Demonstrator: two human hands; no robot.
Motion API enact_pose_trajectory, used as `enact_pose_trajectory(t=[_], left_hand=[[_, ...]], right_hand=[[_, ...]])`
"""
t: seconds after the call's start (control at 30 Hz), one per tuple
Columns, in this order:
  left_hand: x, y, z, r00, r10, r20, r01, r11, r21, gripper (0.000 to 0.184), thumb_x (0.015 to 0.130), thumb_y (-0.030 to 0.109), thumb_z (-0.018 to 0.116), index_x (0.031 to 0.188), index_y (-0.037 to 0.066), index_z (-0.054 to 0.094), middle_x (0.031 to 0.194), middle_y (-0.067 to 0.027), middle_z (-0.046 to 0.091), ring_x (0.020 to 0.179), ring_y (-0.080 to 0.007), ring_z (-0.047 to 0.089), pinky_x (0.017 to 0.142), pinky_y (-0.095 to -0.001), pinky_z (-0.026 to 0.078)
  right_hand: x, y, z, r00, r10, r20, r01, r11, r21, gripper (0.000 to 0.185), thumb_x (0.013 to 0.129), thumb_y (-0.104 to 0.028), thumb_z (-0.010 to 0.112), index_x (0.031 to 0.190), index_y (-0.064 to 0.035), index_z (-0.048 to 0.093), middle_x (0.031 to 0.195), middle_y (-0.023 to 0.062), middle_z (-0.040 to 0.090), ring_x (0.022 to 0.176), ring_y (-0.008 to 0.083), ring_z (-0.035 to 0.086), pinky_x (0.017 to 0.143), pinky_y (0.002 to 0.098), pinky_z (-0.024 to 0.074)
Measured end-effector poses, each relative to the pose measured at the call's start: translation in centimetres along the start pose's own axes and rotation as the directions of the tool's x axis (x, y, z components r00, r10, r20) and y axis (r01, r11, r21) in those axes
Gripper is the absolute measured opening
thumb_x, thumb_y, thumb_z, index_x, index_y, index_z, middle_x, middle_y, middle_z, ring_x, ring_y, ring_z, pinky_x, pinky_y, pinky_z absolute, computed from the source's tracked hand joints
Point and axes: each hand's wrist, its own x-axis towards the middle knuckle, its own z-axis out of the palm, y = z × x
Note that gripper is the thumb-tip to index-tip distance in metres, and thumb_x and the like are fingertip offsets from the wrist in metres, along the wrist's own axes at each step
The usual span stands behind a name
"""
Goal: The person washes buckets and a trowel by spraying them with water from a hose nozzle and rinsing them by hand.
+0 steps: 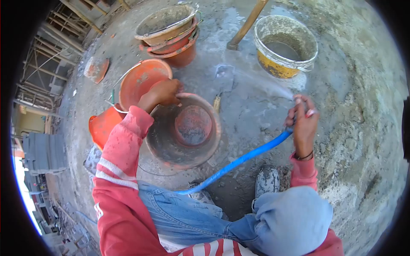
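A blue hose (pixel 243 160) runs from beside my legs up to my right hand (pixel 304 121), which is closed around its end. Water sprays from the hose (pixel 287 130) toward the left, over the wet ground. My left hand (pixel 167 92) grips the upper rim of a mud-stained bucket (pixel 160 128), tilted so that its inside faces me. Its round reddish bottom shows inside. Right behind that hand stands an orange bucket (pixel 136 83) with a white wire handle, and another orange bucket (pixel 102 126) lies tipped at its left.
Stacked dirty buckets (pixel 179 53) stand at the back. A yellow bucket (pixel 277 66) holding grey liquid is at the back right, near a wooden handle (pixel 247 23). A brush-like piece (pixel 217 103) lies beside the bucket. Grey blocks (pixel 45 152) are piled at left.
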Motion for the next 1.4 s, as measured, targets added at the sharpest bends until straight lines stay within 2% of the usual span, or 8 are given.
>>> enact_pose_trajectory(t=[0.17, 0.47, 0.7, 0.77, 0.87, 1.0, 1.17, 1.4], left_hand=[[1.8, 3.2, -1.3, 0.926, 0.133, -0.353, -0.074, 0.982, 0.176, 0.047, 0.076, 0.030, 0.083, 0.111, 0.007, 0.062, 0.111, -0.0179, 0.067, 0.107, -0.0402, 0.064, 0.088, -0.0488, 0.051], [8.7, 10.9, -0.3, 0.751, 0.109, -0.651, -0.291, 0.940, -0.178, 0.050, 0.078, 0.035, 0.079, 0.118, 0.010, 0.062, 0.111, -0.0191, 0.067, 0.106, -0.0393, 0.065, 0.090, -0.0493, 0.052], [12.6, 13.0, 0.5, 0.803, 0.111, -0.585, -0.356, 0.877, -0.322, 0.059, 0.079, 0.044, 0.079, 0.120, 0.005, 0.062, 0.111, -0.0187, 0.067, 0.104, -0.0319, 0.066, 0.088, -0.0441, 0.053], [12.2, 13.5, -0.4, 0.940, -0.011, -0.341, -0.224, 0.735, -0.640, 0.069, 0.081, 0.047, 0.077, 0.130, 0.002, 0.057, 0.121, -0.0200, 0.068, 0.112, -0.0364, 0.065, 0.098, -0.0441, 0.050], [15.3, 13.3, -0.4, 0.961, -0.054, -0.272, -0.179, 0.627, -0.758, 0.073, 0.084, 0.052, 0.076, 0.136, 0.007, 0.053, 0.119, -0.0125, 0.064, 0.110, -0.0246, 0.062, 0.088, -0.0418, 0.053], [18.2, 15.4, -3.1, 0.983, -0.129, -0.127, -0.049, 0.484, -0.874, 0.073, 0.085, 0.051, 0.075, 0.138, 0.009, 0.050, 0.124, -0.0122, 0.061, 0.113, -0.0259, 0.061, 0.089, -0.0432, 0.053], [27.2, 17.8, -1.0, 0.892, -0.449, -0.061, 0.115, 0.355, -0.928, 0.074, 0.084, 0.045, 0.077, 0.141, 0.007, 0.046, 0.127, -0.0133, 0.057, 0.114, -0.0272, 0.059, 0.087, -0.0434, 0.054], [35.6, 20.7, 4.4, 0.687, -0.702, -0.185, -0.033, 0.224, -0.974, 0.048, 0.079, 0.023, 0.070, 0.118, -0.005, 0.063, 0.098, -0.0144, 0.068, 0.089, -0.0291, 0.067, 0.076, -0.0432, 0.053]], right_hand=[[7.7, -7.5, -5.8, 0.970, -0.208, -0.124, 0.199, 0.977, -0.075, 0.022, 0.099, -0.023, 0.061, 0.099, -0.0017, 0.066, 0.064, 0.0032, 0.055, 0.046, 0.0122, 0.052, 0.044, 0.0292, 0.0458], [13.2, -20.5, -8.0, 0.990, -0.112, -0.088, 0.082, 0.954, -0.287, 0.016, 0.095, -0.018, 0.057, 0.097, -0.0024, 0.058, 0.067, 0.0028, 0.054, 0.050, 0.0122, 0.051, 0.047, 0.0315, 0.0488], [10.8, -22.0, -4.9, 0.976, -0.218, 0.000, 0.208, 0.929, -0.305, 0.018, 0.096, -0.017, 0.056, 0.099, 0.0000, 0.060, 0.069, 0.0021, 0.053, 0.052, 0.0112, 0.050, 0.051, 0.0316, 0.0496], [11.1, -21.5, -4.7, 0.970, -0.236, 0.065, 0.245, 0.933, -0.265, 0.023, 0.096, -0.017, 0.058, 0.107, 0.0018, 0.063, 0.070, 0.0021, 0.053, 0.055, 0.0108, 0.049, 0.053, 0.0311, 0.0498], [13.2, -19.2, -4.4, 0.971, -0.221, 0.097, 0.233, 0.962, -0.145, 0.022, 0.097, -0.018, 0.060, 0.106, 0.0013, 0.063, 0.071, 0.0022, 0.053, 0.055, 0.0104, 0.049, 0.053, 0.0311, 0.0499], [15.9, -14.7, -3.0, 0.971, -0.229, 0.070, 0.234, 0.969, -0.083, 0.020, 0.098, -0.022, 0.062, 0.101, -0.0020, 0.066, 0.068, 0.0040, 0.058, 0.049, 0.0122, 0.054, 0.047, 0.0298, 0.0474], [16.5, -7.8, -5.5, 0.987, -0.154, 0.053, 0.160, 0.976, -0.150, 0.024, 0.101, -0.024, 0.060, 0.103, -0.0014, 0.066, 0.058, 0.0021, 0.056, 0.044, 0.0112, 0.053, 0.042, 0.0279, 0.0444], [21.8, -7.5, -12.4, 1.000, 0.029, 0.011, -0.030, 0.993, 0.114, 0.016, 0.102, -0.018, 0.059, 0.107, -0.0038, 0.064, 0.058, 0.0015, 0.055, 0.046, 0.0097, 0.052, 0.043, 0.0284, 0.0445]])
